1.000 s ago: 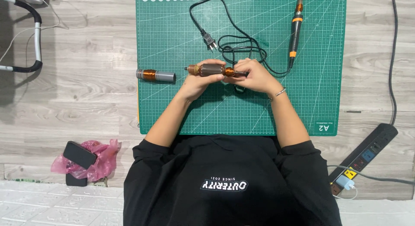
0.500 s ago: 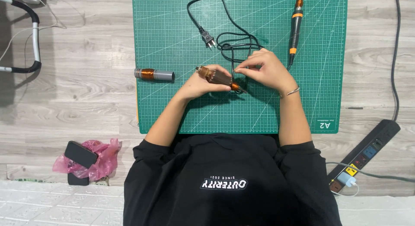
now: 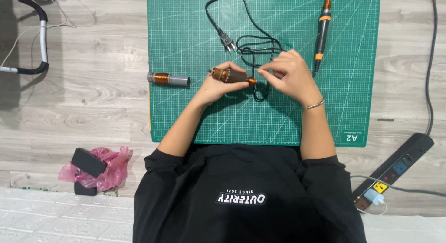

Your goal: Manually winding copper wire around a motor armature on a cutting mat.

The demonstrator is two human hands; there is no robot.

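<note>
Over a green cutting mat (image 3: 195,117) on the desk, the left hand (image 3: 218,85) gripped a copper-wound motor core (image 3: 231,75). The right hand (image 3: 290,78) pinched narrowly at its orange tip. A second wound cylinder (image 3: 168,79) lay untouched nearby; soldering iron (image 3: 320,31) idle, unplugged.

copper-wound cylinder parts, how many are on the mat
2: one grey cylinder with a copper coil lies at the mat's left edge; one copper-coloured part is held in the left hand. None appear hidden.
</note>
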